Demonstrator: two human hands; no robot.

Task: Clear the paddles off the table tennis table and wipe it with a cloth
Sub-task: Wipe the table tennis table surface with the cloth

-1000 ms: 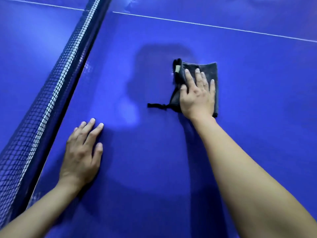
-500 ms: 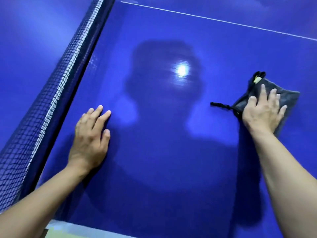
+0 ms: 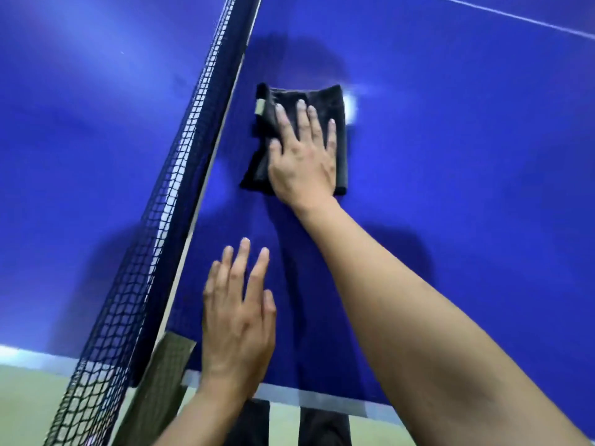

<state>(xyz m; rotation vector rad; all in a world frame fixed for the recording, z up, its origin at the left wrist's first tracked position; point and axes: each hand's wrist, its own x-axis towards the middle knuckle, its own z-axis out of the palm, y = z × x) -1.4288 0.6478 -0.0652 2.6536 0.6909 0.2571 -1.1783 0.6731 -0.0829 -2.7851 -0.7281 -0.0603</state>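
Note:
A folded dark grey cloth (image 3: 335,101) lies flat on the blue table tennis table (image 3: 450,156), close to the net. My right hand (image 3: 302,162) presses down on the cloth with its fingers spread. My left hand (image 3: 236,320) rests flat on the table near the front edge, fingers apart, holding nothing. No paddle is in view.
The black net (image 3: 167,194) runs diagonally along the left of both hands, with its post clamp (image 3: 157,391) at the table's near edge. A white sideline (image 3: 322,399) marks that edge; greenish floor lies below. A white centre line (image 3: 515,17) crosses the far right.
My right hand has slid the cloth left, from the right side of the table to beside the net. The view has tilted down, so the table's near edge now shows.

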